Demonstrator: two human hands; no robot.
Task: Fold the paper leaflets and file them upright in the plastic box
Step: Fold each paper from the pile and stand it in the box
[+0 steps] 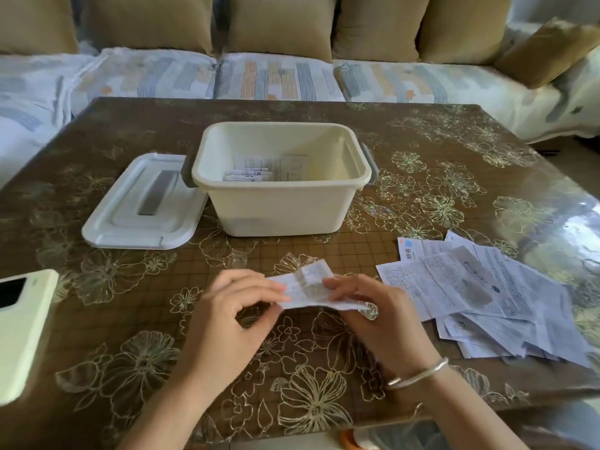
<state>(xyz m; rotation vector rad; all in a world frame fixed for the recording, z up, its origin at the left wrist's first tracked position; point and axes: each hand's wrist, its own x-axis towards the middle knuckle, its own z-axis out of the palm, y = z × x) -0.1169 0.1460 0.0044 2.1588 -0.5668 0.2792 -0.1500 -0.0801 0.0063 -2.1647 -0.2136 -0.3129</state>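
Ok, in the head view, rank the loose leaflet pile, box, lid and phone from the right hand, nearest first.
1. Pile, just right of the right hand holding the leaflet.
2. Box, ahead, mid-table.
3. Lid, left of the box.
4. Phone, far left edge.

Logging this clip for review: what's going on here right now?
A person holds a partly folded paper leaflet above the table, left hand and right hand each pinching one end. The plastic box stands open behind it, its lid lying to its left, with several folded leaflets filed upright inside. A loose pile of unfolded leaflets lies on the right.
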